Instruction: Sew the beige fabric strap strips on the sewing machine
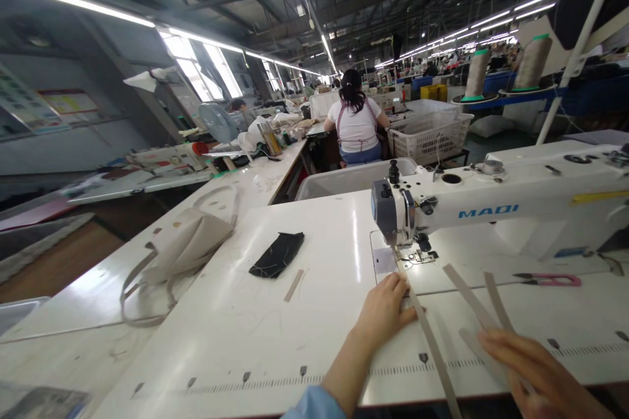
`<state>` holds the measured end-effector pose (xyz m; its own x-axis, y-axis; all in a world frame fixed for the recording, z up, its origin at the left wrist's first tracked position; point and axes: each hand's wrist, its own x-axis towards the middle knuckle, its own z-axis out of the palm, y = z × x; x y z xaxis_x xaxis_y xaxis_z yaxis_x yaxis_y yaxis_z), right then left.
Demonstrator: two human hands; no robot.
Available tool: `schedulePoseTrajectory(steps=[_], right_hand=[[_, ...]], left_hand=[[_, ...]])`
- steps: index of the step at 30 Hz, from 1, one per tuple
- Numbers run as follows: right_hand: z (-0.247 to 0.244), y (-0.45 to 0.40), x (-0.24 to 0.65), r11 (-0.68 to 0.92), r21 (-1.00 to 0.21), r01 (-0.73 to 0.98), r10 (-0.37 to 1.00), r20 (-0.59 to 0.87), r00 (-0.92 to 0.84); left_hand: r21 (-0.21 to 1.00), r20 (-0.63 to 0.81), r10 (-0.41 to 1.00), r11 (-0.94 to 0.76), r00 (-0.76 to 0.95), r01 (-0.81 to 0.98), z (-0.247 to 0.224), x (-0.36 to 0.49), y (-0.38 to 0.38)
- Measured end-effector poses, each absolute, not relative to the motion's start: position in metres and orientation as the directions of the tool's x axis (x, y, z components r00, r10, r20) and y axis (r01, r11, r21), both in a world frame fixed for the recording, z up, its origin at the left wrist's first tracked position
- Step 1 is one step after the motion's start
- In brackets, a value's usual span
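Observation:
My left hand [386, 308] is at the front of the white sewing machine [491, 209], its fingers and thumb closed at a long beige strip [432, 344]. That strip runs from under the needle area down past the table's front edge. On the right, my right hand [528, 360] is slightly blurred, its fingers closed around short beige strips [469, 298] whose ends stick out toward the machine. Pink-handled thread snips [553, 279] lie beyond it. To the left of my left hand are a black fabric piece [278, 254] and a small loose beige strip [293, 285].
A beige bag piece with straps [191, 245] lies on the left of the white table [314, 321]. Behind the table are a grey bin [314, 184], a white plastic basket [430, 134] and a seated person [358, 121]. Thread cones [476, 75] stand at the right.

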<state>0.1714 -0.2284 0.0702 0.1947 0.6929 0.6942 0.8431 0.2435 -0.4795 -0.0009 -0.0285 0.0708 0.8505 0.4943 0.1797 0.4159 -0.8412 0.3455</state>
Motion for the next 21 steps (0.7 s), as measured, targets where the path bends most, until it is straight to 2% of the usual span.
schedulePoseTrajectory(steps=[4, 10, 16, 21], right_hand=[[0.058, -0.192, 0.179, 0.190, -0.499, 0.846, 0.722, 0.655, 0.224], [0.041, -0.169, 0.182, 0.250, -0.472, 0.845, 0.796, 0.597, 0.098], [0.032, -0.173, 0.185, 0.384, -0.445, 0.809, 0.735, 0.678, 0.024], [0.035, -0.167, 0.178, 0.229, -0.378, 0.897, 0.676, 0.725, 0.133]], left_hand=[[0.356, 0.166, 0.490, -0.839, 0.856, 0.411, 0.071, -0.001, -0.029], [0.374, 0.180, 0.488, -0.837, 0.854, 0.399, 0.071, -0.001, -0.031], [0.377, 0.175, 0.498, -0.831, 0.849, 0.410, 0.072, -0.001, -0.030], [0.391, 0.168, 0.507, -0.822, 0.845, 0.415, 0.071, 0.000, -0.028]])
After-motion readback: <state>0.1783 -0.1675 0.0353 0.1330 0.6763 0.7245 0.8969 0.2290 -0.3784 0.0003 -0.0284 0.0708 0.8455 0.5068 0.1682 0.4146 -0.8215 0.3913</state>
